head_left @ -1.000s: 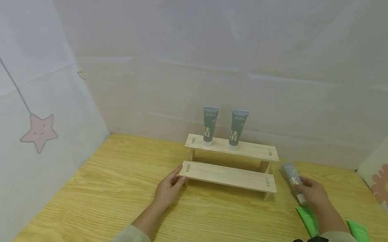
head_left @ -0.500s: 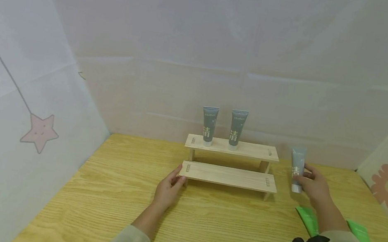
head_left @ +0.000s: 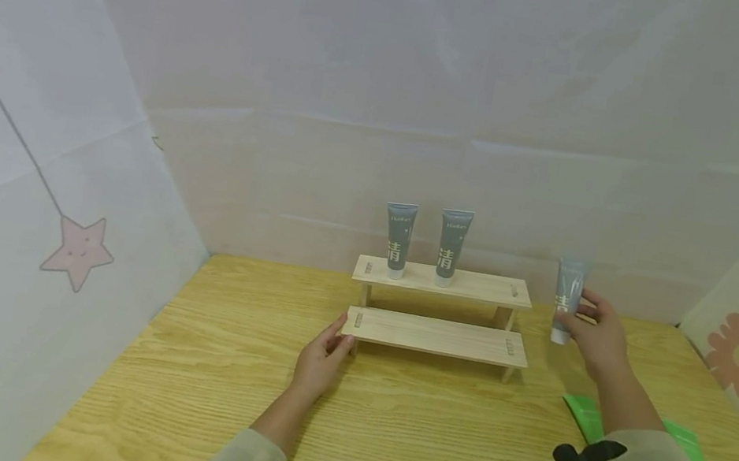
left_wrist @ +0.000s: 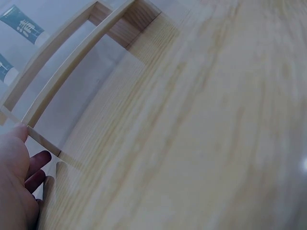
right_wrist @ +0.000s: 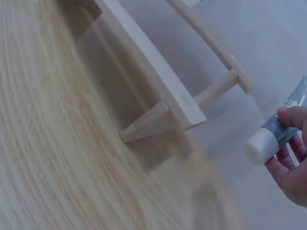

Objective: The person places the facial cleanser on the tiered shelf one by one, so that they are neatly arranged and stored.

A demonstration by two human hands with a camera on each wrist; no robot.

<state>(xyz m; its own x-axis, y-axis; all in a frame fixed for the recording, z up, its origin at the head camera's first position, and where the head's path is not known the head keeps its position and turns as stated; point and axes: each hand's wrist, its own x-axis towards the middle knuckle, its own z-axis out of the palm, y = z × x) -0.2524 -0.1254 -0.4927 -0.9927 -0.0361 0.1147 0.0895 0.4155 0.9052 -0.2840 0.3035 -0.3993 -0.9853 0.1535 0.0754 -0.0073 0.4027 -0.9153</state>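
My right hand (head_left: 599, 338) pinches a grey-blue tube (head_left: 570, 284), cap (head_left: 559, 336) down and off the table (head_left: 423, 446), right of the two-tier wooden stand (head_left: 504, 316), whose lower shelf (head_left: 436, 336) my left hand (head_left: 317, 362) holds by its left end. My worry is that a nudge from the left could topple the two standing tubes (head_left: 400, 231) on the upper shelf (head_left: 485, 285), balanced on narrow caps (head_left: 443, 281), or a loose pinch could drop the held one. I can read 清 on that standing pair, but the Latin lettering above it is too small for me, and any on the green tubes (head_left: 584, 415) is unreadable
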